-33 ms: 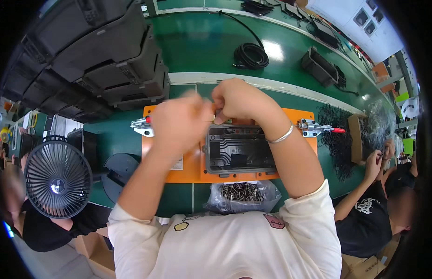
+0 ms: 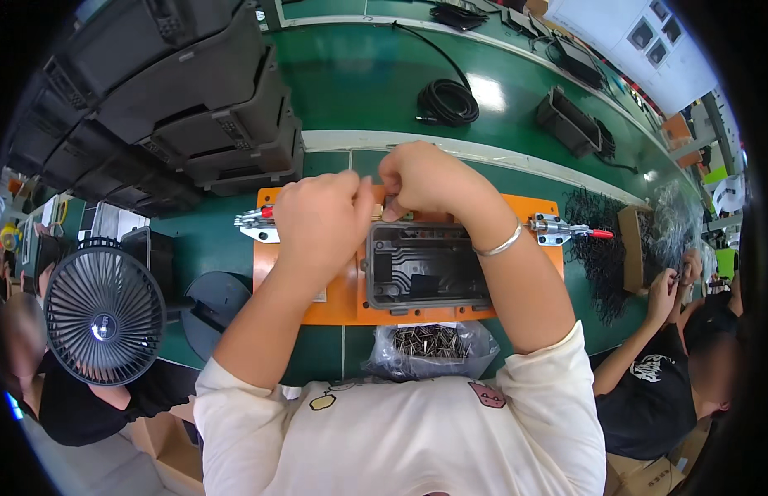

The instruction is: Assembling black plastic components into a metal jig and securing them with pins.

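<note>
An open dark grey plastic housing (image 2: 429, 269) with a ribbed inside lies on an orange fixture plate (image 2: 338, 310). Beyond its far left corner, my two hands almost meet. My left hand (image 2: 322, 219) is closed in a fist, thumb side toward the other hand; whatever it grips is hidden. The fingers of my right hand (image 2: 421, 178) are curled into a pinch over the plate's far edge. Small brass-coloured and green bits show below its fingertips, too small to name. A metal toggle clamp (image 2: 553, 229) with a red handle tip sits at the plate's right end.
Nearest me is a plastic bag of screws (image 2: 429, 341). A desk fan (image 2: 104, 318) stands left, below stacked dark crates (image 2: 227, 132). Black cable ties (image 2: 599, 240) lie right, beside a cardboard box (image 2: 636, 248). A coiled cable (image 2: 448, 101) lies farther back. Co-workers sit on both sides.
My left hand was smeared by motion and now shows sharply, in nearly the same place. My right hand has barely moved.
</note>
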Demonstrator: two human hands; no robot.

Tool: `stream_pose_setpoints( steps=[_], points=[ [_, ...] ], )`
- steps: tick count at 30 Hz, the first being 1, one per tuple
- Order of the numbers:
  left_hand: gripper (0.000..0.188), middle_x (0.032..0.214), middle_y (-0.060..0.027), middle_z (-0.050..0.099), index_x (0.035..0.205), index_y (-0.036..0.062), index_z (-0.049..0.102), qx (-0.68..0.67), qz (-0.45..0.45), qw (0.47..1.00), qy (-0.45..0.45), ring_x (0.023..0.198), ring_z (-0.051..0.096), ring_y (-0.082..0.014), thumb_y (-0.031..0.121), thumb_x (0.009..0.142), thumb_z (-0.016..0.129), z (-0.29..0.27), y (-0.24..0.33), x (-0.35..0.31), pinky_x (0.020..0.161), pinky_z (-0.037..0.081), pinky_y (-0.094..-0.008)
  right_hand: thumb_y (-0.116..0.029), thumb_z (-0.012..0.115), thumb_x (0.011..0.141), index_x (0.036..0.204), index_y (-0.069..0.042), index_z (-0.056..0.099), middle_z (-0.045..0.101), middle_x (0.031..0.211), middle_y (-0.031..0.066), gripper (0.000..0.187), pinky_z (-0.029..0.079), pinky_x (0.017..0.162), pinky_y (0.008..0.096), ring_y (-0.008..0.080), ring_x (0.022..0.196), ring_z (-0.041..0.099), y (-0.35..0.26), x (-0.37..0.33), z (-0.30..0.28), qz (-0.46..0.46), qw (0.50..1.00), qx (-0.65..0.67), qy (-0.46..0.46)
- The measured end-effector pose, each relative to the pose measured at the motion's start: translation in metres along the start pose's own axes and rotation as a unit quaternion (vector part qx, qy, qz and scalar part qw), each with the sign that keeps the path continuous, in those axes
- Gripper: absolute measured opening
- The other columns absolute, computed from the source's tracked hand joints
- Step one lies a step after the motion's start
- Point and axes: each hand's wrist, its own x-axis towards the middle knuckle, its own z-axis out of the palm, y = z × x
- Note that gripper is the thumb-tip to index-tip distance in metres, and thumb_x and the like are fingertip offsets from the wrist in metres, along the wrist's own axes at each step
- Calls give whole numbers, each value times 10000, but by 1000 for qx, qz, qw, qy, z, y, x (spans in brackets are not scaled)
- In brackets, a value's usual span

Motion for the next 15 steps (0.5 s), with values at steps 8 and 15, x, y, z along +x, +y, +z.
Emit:
stream_pose_setpoints(
  steps=[8,15],
  points=[
    [204,544,-26,469,651,64,559,-105,85,986,97,458,447,-190,108,740,737,-25,-14,-3,479,339,-328,-266,838,636,801,10,588,586,635,86,408,454,539,299,180,593,570,17,-30,-9,-50,994,-4,102],
    [206,1190,-107,534,1000,110,663,387,-42,869,305,1126,474,-322,201,815,672,-71,-42,-8,912,340,-483,-232,832,686,744,1,547,464,571,4,373,358,480,242,70,527,411,77,-153,0,62,910,181,369]
  ],
)
